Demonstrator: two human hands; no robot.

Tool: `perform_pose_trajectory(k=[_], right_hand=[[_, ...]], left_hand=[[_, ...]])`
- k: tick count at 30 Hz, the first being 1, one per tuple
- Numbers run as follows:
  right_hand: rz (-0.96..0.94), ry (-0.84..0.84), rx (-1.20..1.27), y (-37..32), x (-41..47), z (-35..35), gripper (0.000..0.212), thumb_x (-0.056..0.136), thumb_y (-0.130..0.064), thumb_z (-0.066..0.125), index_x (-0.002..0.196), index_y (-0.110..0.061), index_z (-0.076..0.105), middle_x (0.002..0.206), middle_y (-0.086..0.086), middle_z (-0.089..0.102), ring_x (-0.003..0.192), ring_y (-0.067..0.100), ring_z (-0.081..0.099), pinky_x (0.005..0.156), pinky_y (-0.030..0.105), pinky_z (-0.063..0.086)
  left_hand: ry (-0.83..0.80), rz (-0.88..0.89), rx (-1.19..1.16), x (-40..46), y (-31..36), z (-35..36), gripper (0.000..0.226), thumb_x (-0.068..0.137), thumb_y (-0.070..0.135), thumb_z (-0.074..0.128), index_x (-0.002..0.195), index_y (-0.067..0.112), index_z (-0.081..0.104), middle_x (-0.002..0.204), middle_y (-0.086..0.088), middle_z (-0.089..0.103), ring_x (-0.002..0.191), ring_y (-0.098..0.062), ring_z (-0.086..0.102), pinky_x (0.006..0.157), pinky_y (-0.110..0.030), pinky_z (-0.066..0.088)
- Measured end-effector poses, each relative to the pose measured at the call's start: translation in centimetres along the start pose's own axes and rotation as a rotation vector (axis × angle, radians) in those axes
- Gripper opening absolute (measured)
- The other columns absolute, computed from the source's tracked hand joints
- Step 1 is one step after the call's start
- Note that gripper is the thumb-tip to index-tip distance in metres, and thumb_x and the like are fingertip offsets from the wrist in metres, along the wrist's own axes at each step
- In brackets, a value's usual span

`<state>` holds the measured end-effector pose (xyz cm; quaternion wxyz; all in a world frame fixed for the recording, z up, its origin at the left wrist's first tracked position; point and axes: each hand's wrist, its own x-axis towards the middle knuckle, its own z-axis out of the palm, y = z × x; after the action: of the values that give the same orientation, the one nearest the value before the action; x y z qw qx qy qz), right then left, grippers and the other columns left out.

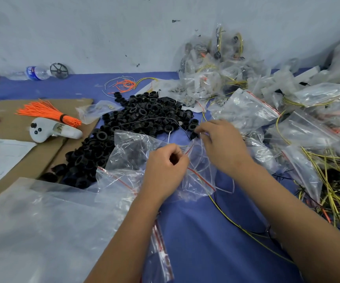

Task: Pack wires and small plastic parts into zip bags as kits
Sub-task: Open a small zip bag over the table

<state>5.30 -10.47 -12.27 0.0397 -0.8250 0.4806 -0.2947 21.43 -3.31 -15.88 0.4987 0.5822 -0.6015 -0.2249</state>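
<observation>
The main risk, as I judge it, is at the bag's mouth. I have only a thin pinch on each lip of the zip bag (197,172), and the film is slick; if either side slips, the mouth folds shut and the wire (170,136) looping above it catches on the red seal strip instead of dropping in. The long yellow and black wire (244,229) trailing under my right forearm could also snag as I move and drag the bag with it. More empty bags (124,160) lie bunched under my left wrist, so I may pick up two layers at once.

My left hand (165,170) is curled tight, thumb against the fingers (176,155), pinching the near lip of the bag by its red strip. My right hand (223,146) is just beyond and to the right of it, fingers bent down and narrow, gripping the far lip; whether a small black part sits under its fingertips I cannot tell.

Just past my fingertips lies the heap of black plastic rings (142,117), the nearest ones touching the bag's edge. Right of my right hand spread loose bags and a tangle of yellow wires (336,188). Farther off, beyond the rings, is the pile of finished kits (216,66) against the wall.
</observation>
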Motion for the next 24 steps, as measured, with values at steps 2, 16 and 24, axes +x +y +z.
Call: perform_pose_trajectory(k=[2, 16, 24], right_hand=[[-0.063, -0.214, -0.113, 0.3, 1.7, 0.5, 0.045, 0.092, 0.000, 0.058, 0.132, -0.020, 0.063, 0.126, 0.004, 0.058, 0.115, 0.030, 0.049, 0.093, 0.044, 0.046], [0.145, 0.164, 0.347, -0.4, -0.6, -1.3, 0.016, 0.095, -0.013, 0.064, 0.106, -0.008, 0.074, 0.096, 0.014, 0.063, 0.083, 0.029, 0.066, 0.081, 0.036, 0.053], [0.188, -0.112, 0.575, -1.3, -6.1, -1.0, 0.016, 0.099, -0.012, 0.060, 0.088, -0.012, 0.072, 0.076, 0.002, 0.070, 0.066, 0.009, 0.063, 0.068, 0.025, 0.053]], left_hand=[[0.007, 0.010, 0.026, 0.0, -0.2, 0.1, 0.017, 0.078, 0.024, 0.058, 0.062, 0.019, 0.053, 0.054, 0.012, 0.052, 0.051, -0.004, 0.044, 0.052, -0.016, 0.037], [0.006, -0.049, 0.393, 0.8, 0.6, 0.6, 0.025, 0.083, 0.028, 0.065, 0.061, 0.021, 0.054, 0.058, 0.007, 0.060, 0.060, -0.006, 0.056, 0.053, -0.023, 0.035], [0.030, -0.203, 0.308, 2.1, 1.3, 1.5, 0.028, 0.074, 0.033, 0.051, 0.064, 0.006, 0.050, 0.056, 0.000, 0.048, 0.057, -0.020, 0.040, 0.053, -0.034, 0.031]])
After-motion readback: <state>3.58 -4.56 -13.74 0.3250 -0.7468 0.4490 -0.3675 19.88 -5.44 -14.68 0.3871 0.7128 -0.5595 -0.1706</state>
